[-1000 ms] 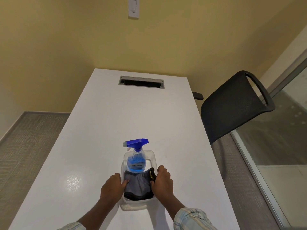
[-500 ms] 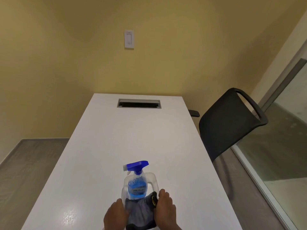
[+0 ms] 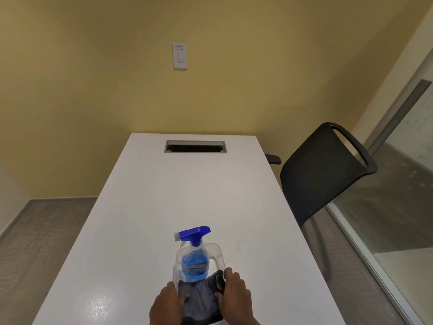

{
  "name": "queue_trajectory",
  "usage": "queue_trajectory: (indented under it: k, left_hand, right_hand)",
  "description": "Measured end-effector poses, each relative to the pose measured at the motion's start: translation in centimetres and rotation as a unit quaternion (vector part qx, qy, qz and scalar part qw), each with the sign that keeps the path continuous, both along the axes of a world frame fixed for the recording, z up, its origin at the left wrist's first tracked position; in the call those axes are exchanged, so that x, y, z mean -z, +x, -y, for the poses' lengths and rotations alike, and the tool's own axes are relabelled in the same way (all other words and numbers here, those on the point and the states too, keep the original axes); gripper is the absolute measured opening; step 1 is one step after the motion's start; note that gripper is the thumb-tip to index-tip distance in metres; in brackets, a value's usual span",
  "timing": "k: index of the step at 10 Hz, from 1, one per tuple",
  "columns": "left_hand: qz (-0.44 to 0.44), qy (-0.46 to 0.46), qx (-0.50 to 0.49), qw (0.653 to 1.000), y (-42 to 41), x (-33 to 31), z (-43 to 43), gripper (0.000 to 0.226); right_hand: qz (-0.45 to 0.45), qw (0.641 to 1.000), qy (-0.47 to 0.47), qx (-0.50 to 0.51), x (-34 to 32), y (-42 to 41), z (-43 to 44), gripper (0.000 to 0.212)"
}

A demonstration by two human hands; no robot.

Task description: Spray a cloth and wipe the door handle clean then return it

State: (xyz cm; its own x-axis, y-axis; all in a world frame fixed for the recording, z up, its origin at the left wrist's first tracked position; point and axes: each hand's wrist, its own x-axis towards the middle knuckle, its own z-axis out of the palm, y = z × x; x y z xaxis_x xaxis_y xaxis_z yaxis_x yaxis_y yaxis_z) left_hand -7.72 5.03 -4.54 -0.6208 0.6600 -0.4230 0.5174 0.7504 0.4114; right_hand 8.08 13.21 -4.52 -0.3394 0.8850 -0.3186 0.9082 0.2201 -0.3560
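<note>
Here, 2 hands are pressing in on 1 grey cloth (image 3: 199,303) from either side: the left hand (image 3: 165,306) is curling its fingers (image 3: 184,297) over the cloth's left edge, the right hand (image 3: 236,299) is gripping the right edge beside a black-and-yellow tag (image 3: 220,282). The cloth is lying in the near end of 1 clear plastic tray (image 3: 216,253) on the white bench (image 3: 164,195). Just beyond the hands, 1 spray bottle (image 3: 194,259) of blue liquid is standing upright in the tray's far end, touching the cloth. Well beyond and right of the hands, 1 black chair (image 3: 323,170) is standing beside the bench.
</note>
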Motion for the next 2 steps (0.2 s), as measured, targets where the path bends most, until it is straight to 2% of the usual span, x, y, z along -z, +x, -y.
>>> queue_trajectory:
  k: [1, 2]
  left_hand:
    - [-0.049, 0.005, -0.008, 0.999, -0.14, -0.58, 0.26, 0.045]
    - [-0.101, 0.026, 0.012, 0.994, -0.69, -1.30, -0.21, 0.038]
  right_hand:
    - [-0.003, 0.999, 0.050, 0.012, -0.13, 0.99, -0.47, 0.054]
    - [-0.008, 0.995, 0.101, 0.015, -0.53, 1.84, -1.24, 0.053]
